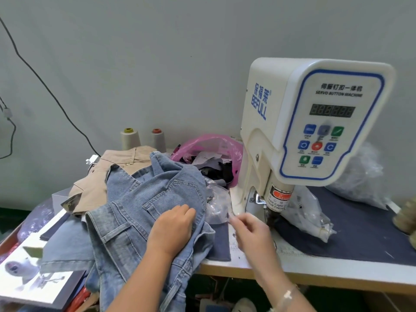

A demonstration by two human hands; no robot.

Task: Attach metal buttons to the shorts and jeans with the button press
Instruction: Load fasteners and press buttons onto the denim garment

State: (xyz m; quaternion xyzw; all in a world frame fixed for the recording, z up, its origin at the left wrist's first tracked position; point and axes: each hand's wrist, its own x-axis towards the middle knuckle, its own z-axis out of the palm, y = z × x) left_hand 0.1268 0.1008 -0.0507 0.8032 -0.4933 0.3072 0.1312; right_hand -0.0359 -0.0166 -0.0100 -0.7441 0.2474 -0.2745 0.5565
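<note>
L hand (174, 228): lower centre of frame, palm down on jeans, fingers straight and flat, gripping nothing.
R hand (252, 230): just right of L hand, fingers curled, thumb + forefinger pinched; blurred, can't tell if anything is held.
Jeans (144, 212): light-blue denim heap, centre-left, draped over table edge (315, 270).
Shorts (101, 176): tan, behind jeans, partly covered.
Press (315, 122): white, right of centre, head above dark cloth (360, 235); display unlit.
Clear bags (217, 203): btwn jeans and press base; contents unclear.
Pink bag (211, 143): behind jeans, holds fabric scraps.
Thread cones (129, 138): two, by wall, upper centre-left.
</note>
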